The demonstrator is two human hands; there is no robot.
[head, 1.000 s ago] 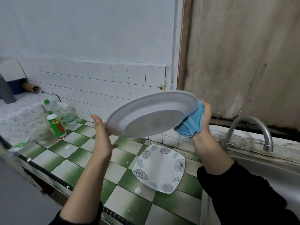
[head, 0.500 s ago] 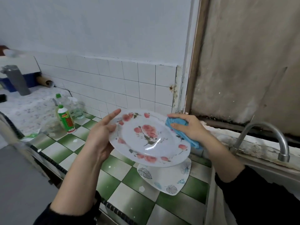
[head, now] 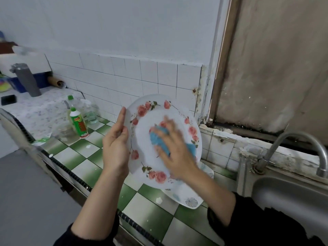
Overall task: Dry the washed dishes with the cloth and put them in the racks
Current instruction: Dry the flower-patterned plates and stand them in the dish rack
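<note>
green-labelled bottle [head: 78, 124] is seen at the left on the tiled counter [head: 79, 148], and the clear bottles behind it are hard to make out. the rose-patterned plate [head: 145, 157] is held up above the counter, tilted on edge. its left rim is propped by the left hand [head: 115, 144], fingers straight, nothing clasped. the blue cloth [head: 158, 141] is mostly hidden under the right hand [head: 174, 153], which is spread flat, pressed on the plate's face and blurred. a leaf-patterned plate [head: 190, 201] below is largely covered.
</note>
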